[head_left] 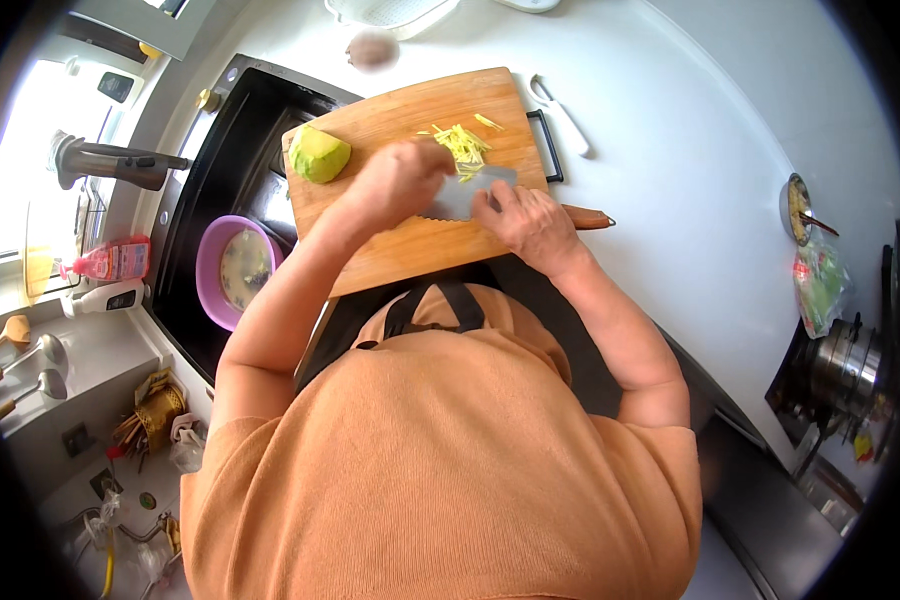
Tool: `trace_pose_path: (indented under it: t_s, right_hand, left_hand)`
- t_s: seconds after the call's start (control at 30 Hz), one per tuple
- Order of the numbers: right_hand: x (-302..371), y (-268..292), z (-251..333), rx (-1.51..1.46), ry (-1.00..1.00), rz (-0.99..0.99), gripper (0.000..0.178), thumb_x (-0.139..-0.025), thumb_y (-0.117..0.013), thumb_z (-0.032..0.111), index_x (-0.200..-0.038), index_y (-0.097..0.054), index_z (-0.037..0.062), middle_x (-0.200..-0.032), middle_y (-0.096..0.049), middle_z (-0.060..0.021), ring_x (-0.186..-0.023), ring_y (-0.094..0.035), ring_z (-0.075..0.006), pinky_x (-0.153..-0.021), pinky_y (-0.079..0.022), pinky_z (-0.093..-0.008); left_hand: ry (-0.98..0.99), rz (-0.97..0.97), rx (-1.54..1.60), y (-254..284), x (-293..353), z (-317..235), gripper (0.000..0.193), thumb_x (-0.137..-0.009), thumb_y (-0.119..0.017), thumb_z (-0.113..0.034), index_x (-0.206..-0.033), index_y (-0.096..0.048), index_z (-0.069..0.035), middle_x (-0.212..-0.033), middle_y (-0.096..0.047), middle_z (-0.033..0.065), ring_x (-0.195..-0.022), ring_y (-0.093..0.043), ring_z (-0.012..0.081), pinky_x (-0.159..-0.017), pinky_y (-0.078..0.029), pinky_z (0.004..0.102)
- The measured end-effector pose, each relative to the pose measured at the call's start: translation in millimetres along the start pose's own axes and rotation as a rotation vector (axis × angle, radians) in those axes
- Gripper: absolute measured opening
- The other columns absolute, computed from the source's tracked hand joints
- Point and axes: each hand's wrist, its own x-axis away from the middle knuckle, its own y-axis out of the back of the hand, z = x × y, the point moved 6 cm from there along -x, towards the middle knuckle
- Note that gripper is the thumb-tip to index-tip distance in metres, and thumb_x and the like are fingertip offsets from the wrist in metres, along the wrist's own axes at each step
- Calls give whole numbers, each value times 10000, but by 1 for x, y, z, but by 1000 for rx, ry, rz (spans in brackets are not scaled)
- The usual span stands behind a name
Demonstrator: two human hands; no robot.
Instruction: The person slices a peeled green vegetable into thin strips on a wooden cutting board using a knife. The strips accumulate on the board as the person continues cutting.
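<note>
On the wooden cutting board lies a kitchen cleaver, its grey blade flat across the middle and its brown wooden handle sticking out past the right edge. My right hand grips the cleaver where blade and handle meet, fingers over the top of the blade. My left hand is curled over the blade's left end; its fingers are blurred, and anything in them is hidden. Pale green vegetable shreds are heaped just beyond the blade. A peeled, yellow-green chunk of vegetable rests at the board's far left.
The board overlaps a dark sink holding a purple basin of cloudy water. A white-handled peeler lies right of the board, beside a black board handle. Beyond stand a blurred brown round thing and a white basket.
</note>
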Motion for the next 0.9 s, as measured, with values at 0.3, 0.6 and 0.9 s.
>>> trace_pose_path:
  t_s: [0.3, 0.6, 0.9]
  right_hand:
    - [-16, -8, -4, 7, 67, -26, 121, -770, -596, 78, -886, -579, 111, -737, -477, -24, -538, -525, -108, -460, -441, -232]
    - [-21, -9, 4, -33, 33, 50, 142, -749, -601, 53, -879, -571, 99, -721, -483, -20, -530, -519, -116, -471, -460, -239]
    - [-41, 3, 17, 28, -3, 151, 165, -764, -590, 45, -914, -553, 103, -770, -485, -35, -558, -541, -126, -493, -481, -248]
  left_hand:
    - [-42, 151, -199, -38, -31, 17, 223, -810, -546, -72, -980, -675, -10, -1006, -644, 180, -979, -601, 353, -895, -478, 394]
    - [-93, -64, -82, 3, -31, 18, 292, -870, -562, -124, -1131, -613, -4, -1119, -641, 178, -1012, -618, 358, -919, -483, 382]
    - [33, 161, -48, 0, -27, 58, 339, -946, -507, -212, -1214, -575, -16, -1232, -595, 192, -1111, -574, 340, -963, -449, 387]
